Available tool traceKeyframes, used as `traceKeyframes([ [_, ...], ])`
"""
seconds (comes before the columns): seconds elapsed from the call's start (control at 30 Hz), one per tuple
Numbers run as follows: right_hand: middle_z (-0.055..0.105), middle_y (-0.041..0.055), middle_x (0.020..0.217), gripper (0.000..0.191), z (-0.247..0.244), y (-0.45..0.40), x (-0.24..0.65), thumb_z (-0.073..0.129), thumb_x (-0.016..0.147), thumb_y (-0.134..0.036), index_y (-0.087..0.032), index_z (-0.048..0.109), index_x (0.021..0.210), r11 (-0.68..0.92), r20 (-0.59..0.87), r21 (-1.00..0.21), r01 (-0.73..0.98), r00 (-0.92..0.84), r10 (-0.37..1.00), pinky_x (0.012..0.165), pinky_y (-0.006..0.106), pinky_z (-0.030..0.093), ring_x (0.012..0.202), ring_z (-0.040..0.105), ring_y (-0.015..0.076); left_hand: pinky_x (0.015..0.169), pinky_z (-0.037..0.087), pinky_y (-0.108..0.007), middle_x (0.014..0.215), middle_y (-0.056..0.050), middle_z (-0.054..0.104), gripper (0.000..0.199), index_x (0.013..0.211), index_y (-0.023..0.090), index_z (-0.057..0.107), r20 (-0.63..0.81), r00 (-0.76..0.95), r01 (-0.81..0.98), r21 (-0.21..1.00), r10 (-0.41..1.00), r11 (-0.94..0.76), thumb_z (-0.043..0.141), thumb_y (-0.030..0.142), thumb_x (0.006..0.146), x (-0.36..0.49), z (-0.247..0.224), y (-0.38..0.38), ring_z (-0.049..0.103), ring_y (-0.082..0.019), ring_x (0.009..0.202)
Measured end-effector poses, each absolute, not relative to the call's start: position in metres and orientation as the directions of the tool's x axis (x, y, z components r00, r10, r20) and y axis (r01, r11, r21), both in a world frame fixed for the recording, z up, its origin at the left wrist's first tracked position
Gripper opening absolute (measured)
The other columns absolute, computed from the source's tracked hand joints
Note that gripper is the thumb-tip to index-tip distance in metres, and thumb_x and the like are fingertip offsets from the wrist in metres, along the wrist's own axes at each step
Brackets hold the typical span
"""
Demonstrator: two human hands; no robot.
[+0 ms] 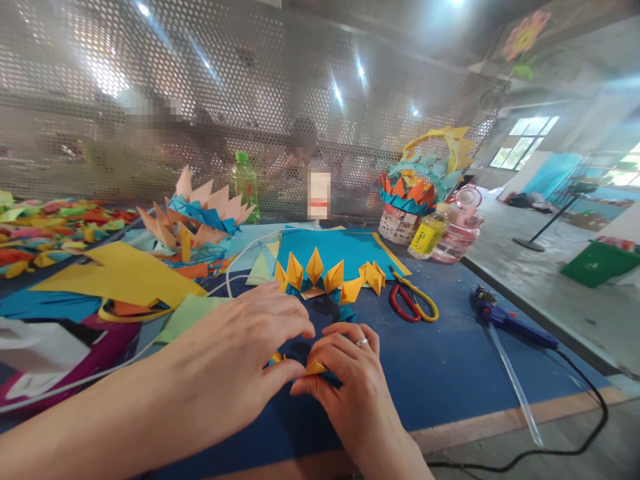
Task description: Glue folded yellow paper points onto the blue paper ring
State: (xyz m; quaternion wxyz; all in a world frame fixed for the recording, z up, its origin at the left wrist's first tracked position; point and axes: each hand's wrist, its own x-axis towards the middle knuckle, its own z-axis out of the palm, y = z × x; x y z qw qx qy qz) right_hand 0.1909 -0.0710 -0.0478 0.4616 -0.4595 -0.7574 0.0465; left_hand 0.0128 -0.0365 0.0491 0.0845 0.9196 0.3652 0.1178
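A ring of folded paper points, yellow-orange [314, 265] above with blue paper below, lies on the table in front of me and curves toward my hands. My right hand [353, 377], a ring on one finger, is closed in a pinch on a yellow folded paper point [316, 367] at the near side. My left hand [250, 340] arches over the left part of the ring. Its thumb tip touches the same point, while the index finger stays curved and apart from the thumb; its other fingertips are hidden. Blue paper sheets [325, 243] lie behind the ring.
Red-and-yellow scissors [414, 300] and a blue glue gun [515, 323] with a clear glue stick lie right. Bottles [429, 233] and a paper-trimmed basket [397, 223] stand behind. Left are yellow paper [125, 277], a pink paper piece [200, 207] and a white cable [240, 257].
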Motion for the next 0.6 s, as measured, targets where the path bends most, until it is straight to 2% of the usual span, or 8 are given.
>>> traceKeyframes([
  [0.1,0.073,-0.0065,0.083,0.025,-0.0482,-0.0729,0.1913,0.081,0.080,-0.041,-0.025,0.062,0.080,0.544,0.612,-0.505,0.670,-0.166,0.773,0.090,0.040,0.032,0.096,0.064,0.0208,0.085,0.051,-0.040,0.109,-0.004,0.073,0.017,0.098,0.023,0.072,0.173,0.702,0.656,0.224,0.691,-0.721,0.067,0.018,0.082,0.0135,0.0512,-0.0363,0.065,-0.028,0.102],
  [0.2,0.074,-0.0032,0.098,0.045,-0.0499,-0.0759,0.1930,0.086,0.068,-0.053,-0.027,0.064,0.098,0.505,0.556,-0.517,0.691,-0.178,0.812,0.094,0.043,0.031,0.103,0.062,0.0249,0.083,0.052,-0.041,0.109,-0.006,0.073,0.012,0.096,0.023,0.072,0.183,0.710,0.645,0.217,0.680,-0.733,0.068,0.027,0.085,0.0130,0.0536,-0.0365,0.065,-0.029,0.102],
  [0.27,0.073,-0.0012,0.106,0.057,-0.0503,-0.0773,0.1945,0.088,0.065,-0.053,-0.028,0.063,0.109,0.500,0.533,-0.519,0.694,-0.195,0.823,0.095,0.044,0.031,0.106,0.061,0.0263,0.082,0.052,-0.041,0.111,-0.006,0.073,0.013,0.097,0.023,0.072,0.182,0.718,0.636,0.218,0.671,-0.740,0.068,0.027,0.086,0.0119,0.0548,-0.0364,0.065,-0.029,0.103],
  [0.33,0.073,-0.0011,0.109,0.062,-0.0495,-0.0776,0.1959,0.091,0.062,-0.047,-0.028,0.062,0.113,0.492,0.512,-0.523,0.696,-0.205,0.834,0.096,0.044,0.030,0.107,0.061,0.0263,0.082,0.052,-0.041,0.113,-0.005,0.073,0.015,0.100,0.023,0.071,0.182,0.718,0.636,0.218,0.671,-0.740,0.068,0.026,0.085,0.0103,0.0551,-0.0365,0.065,-0.030,0.105],
  [0.47,0.073,-0.0043,0.105,0.053,-0.0459,-0.0756,0.1970,0.095,0.059,-0.027,-0.027,0.065,0.102,0.466,0.462,-0.536,0.704,-0.217,0.860,0.096,0.043,0.028,0.108,0.061,0.0249,0.085,0.052,-0.042,0.113,-0.005,0.073,0.021,0.102,0.024,0.071,0.194,0.716,0.639,0.204,0.671,-0.741,0.070,0.022,0.081,0.0075,0.0549,-0.0381,0.065,-0.031,0.107],
  [0.6,0.073,-0.0053,0.099,0.038,-0.0472,-0.0738,0.1956,0.093,0.064,-0.023,-0.025,0.067,0.092,0.476,0.469,-0.554,0.683,-0.216,0.856,0.097,0.041,0.025,0.108,0.060,0.0229,0.089,0.053,-0.042,0.115,-0.005,0.072,0.025,0.102,0.023,0.071,0.186,0.721,0.640,0.191,0.668,-0.744,0.069,0.016,0.077,0.0081,0.0561,-0.0412,0.065,-0.030,0.109],
])
